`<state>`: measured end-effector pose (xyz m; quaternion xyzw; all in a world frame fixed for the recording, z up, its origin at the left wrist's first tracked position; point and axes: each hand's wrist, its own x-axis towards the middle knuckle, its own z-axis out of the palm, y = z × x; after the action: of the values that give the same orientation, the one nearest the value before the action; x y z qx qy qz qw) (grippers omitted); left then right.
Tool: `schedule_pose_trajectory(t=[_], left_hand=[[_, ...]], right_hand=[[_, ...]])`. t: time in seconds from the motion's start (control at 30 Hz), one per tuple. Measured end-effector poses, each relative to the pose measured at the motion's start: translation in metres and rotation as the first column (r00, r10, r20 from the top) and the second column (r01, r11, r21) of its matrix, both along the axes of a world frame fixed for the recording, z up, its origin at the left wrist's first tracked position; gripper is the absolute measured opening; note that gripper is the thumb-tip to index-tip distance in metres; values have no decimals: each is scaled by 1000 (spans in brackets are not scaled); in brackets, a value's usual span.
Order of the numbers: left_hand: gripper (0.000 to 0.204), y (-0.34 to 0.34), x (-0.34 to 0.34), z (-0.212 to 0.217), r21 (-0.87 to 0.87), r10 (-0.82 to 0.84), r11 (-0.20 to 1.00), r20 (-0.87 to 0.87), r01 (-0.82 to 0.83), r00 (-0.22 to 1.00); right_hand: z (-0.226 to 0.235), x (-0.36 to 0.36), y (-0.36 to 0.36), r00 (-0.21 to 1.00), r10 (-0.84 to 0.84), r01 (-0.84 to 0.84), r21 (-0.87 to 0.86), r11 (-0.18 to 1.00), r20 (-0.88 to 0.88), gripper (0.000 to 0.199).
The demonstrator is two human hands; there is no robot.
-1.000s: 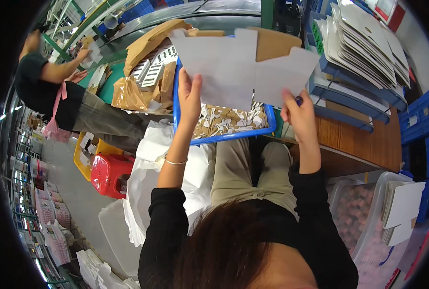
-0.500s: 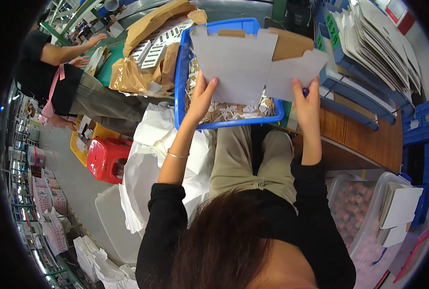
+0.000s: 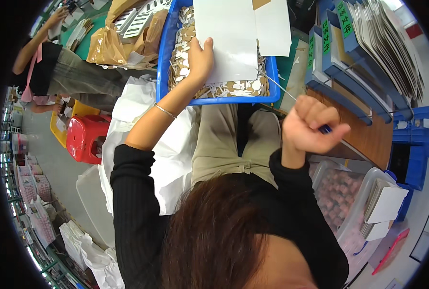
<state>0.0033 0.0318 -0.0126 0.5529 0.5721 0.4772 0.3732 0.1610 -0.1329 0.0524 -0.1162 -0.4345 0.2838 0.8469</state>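
Leftmost, a co-worker (image 3: 55, 72) is seated beside a red stool (image 3: 82, 139); next, the left hand (image 3: 200, 58) is seen with fingers closed on the lower-left edge of the white card (image 3: 229, 38), which is held flat over the blue tray (image 3: 164, 72) of small discs, its long axis running away from the body. Rightward, the right hand (image 3: 310, 126) is raised as a fist around a dark pen-like object (image 3: 325, 129), well apart from the card, with stacked sheets (image 3: 387, 48) on the wooden bench (image 3: 363, 139) beyond.
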Motion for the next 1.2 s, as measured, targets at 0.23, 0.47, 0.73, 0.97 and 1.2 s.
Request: schedule_pose_trajectory(t=[0.23, 0.47, 0.73, 0.97, 1.2], left_hand=[[28, -1, -2, -1, 174, 72, 984, -247, -28, 966], [28, -2, -6, 2, 128, 26, 992, -227, 3, 974], [28, -23, 5, 15, 204, -2, 977, -245, 53, 969], [28, -11, -1, 17, 144, -17, 988, -261, 56, 965], [29, -4, 1, 1, 143, 1, 989, -205, 29, 979]], right_hand=[[-24, -33, 48, 996, 75, -75, 4, 997, 40, 50], [-49, -36, 57, 977, 93, -90, -23, 996, 194, 45], [-28, -53, 60, 923, -12, 75, -148, 986, 385, 40], [0, -30, 29, 944, 39, -48, 19, 999, 329, 44], [-26, -29, 24, 962, 134, -125, -53, 991, 238, 46]])
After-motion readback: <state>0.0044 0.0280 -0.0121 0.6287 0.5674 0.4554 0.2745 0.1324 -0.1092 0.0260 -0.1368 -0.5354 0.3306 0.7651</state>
